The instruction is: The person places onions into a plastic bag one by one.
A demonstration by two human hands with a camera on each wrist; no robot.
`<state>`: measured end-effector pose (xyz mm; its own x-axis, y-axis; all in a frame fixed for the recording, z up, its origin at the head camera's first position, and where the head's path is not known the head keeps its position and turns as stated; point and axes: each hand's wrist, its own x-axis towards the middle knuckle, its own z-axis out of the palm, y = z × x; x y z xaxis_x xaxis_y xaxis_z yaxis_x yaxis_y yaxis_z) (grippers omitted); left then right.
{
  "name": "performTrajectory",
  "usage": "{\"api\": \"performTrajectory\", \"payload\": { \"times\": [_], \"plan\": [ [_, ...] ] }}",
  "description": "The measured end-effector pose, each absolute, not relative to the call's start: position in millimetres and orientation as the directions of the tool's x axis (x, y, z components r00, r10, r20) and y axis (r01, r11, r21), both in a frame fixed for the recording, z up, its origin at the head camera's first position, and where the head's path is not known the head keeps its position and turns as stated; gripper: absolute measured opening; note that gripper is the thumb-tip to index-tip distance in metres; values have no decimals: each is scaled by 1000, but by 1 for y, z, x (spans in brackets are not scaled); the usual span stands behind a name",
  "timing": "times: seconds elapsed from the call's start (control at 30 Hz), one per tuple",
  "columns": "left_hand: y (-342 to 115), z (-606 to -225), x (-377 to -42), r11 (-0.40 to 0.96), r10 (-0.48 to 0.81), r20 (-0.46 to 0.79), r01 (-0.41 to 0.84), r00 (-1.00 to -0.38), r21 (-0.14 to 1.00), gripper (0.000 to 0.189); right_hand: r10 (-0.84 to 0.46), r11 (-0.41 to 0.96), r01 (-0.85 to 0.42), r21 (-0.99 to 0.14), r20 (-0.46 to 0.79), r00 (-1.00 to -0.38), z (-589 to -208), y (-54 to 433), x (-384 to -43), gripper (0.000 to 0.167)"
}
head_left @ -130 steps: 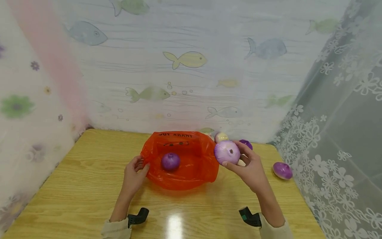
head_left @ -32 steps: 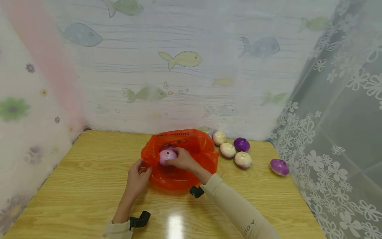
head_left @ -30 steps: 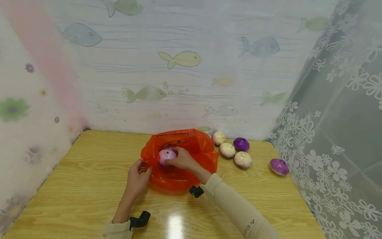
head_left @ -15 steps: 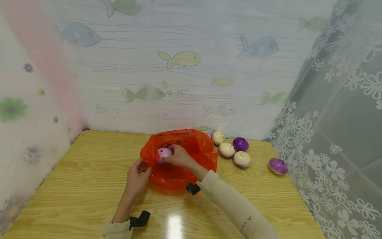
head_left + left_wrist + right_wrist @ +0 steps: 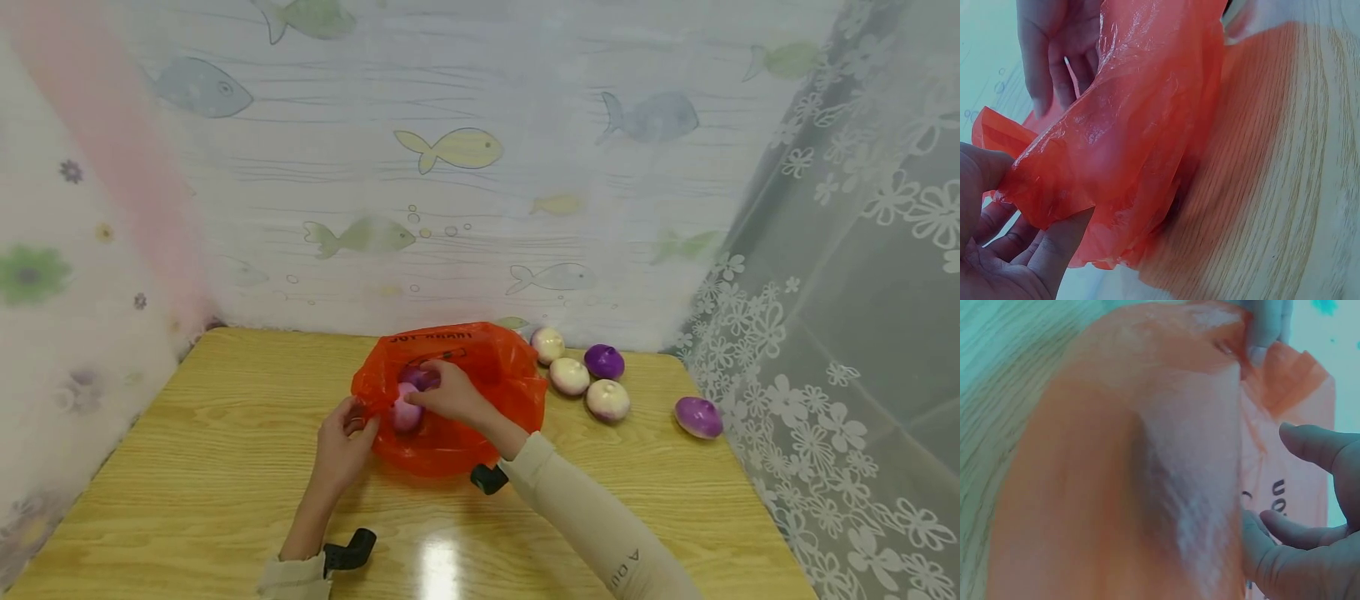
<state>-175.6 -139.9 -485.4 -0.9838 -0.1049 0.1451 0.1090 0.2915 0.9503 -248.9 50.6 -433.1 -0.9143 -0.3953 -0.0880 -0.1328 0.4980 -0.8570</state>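
A red plastic bag (image 5: 461, 450) with dark lettering stands with its mouth spread. My left hand (image 5: 341, 446) pinches the bag's left edge; in the left wrist view, thumb and fingers (image 5: 1063, 244) have the film bunched between them. Inside lies a pale purple onion (image 5: 407, 410), with a darker purple onion (image 5: 415, 377) partly hidden behind it. My right hand (image 5: 453, 396) is in the bag's mouth just above the pale onion. In the right wrist view its thumb and fingers (image 5: 1310, 450) are spread apart with nothing between them.
Right of the bag sit three whitish onions (image 5: 569, 377) and a deep purple onion (image 5: 604, 362). Another purple onion (image 5: 699, 417) lies near the right edge of the wooden table (image 5: 202, 467). A curtain with printed fish (image 5: 465, 148) hangs behind.
My right hand carried the pale onion from the right into the bag and has let go of it; the onion has tipped down and left. The left hand keeps hold of the edge.
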Motion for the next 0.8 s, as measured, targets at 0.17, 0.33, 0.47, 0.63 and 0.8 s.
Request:
{"api": "performTrajectory", "payload": {
  "times": [0.17, 0.33, 0.47, 0.63, 0.8],
  "plan": [
    [-141, -484, -176, 297, -109, 135, 97, -985, 950, 39, -417, 418, -115, -901, -78, -906, -426, 60, -243, 61],
    [-142, -485, -177, 298, -112, 117, 79, -987, 951, 40, -442, 326, -63, -943, -93, -892, -415, 72, -234, 63],
    [-143, -485, -176, 279, -112, 111, 76, -988, 957, 39, -448, 269, -53, -962, -77, -891, -403, 83, -223, 57],
    [-144, -486, -176, 264, -112, 107, 74, -988, 962, 39, -453, 167, -78, -983, -6, -891, -391, 100, -209, 48],
    [-145, -486, -176, 263, -114, 109, 76, -987, 962, 39, -443, 74, -129, -989, 83, -892, -381, 124, -196, 45]
  ]
}}
